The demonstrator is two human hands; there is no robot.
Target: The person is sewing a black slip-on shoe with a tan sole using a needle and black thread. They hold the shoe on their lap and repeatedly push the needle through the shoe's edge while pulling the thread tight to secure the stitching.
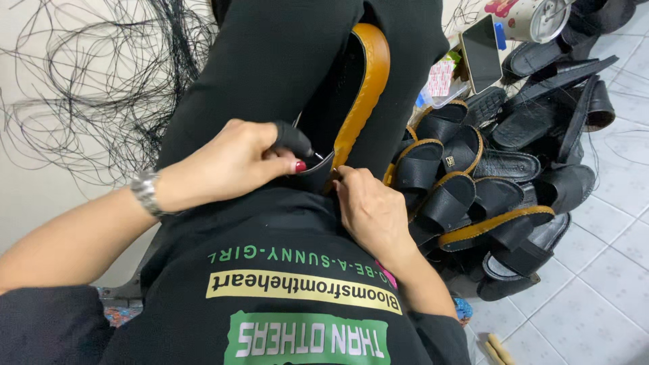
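Work in hand: a black sandal (pixel 351 88) with a tan sole edge stands on its side between the person's knees, toe end pointing away, while both hands work at its near end.
Left hand: the left hand (pixel 226 165) is curled tight round a black tool handle (pixel 292 138), the thumb pressing down over it; the tool's tip is hidden against the black strap (pixel 316 177).
Right hand: the right hand (pixel 372 209) pinches the strap and the sole edge together, fingers closed on them just beside the tool.
Where the sandal lies to the grip: its near end sits right between the two hands, touching both; the rest of the sole rises away from them along the lap.
Doing it well, as I judge: keep the knees clamped so the sole cannot twist, hold the pinch close to the tool so the strap stays flat, and push the tool in a straight line away from the pinching fingers.
Risk, as I judge: the tip works very near the right fingertips, so a slip could catch them.
Around: a heap of finished black sandals (pixel 487 182) lies on the tiled floor (pixel 608 270) to the right; loose black thread (pixel 88 88) spreads to the left; a phone (pixel 480 54) leans behind the heap.
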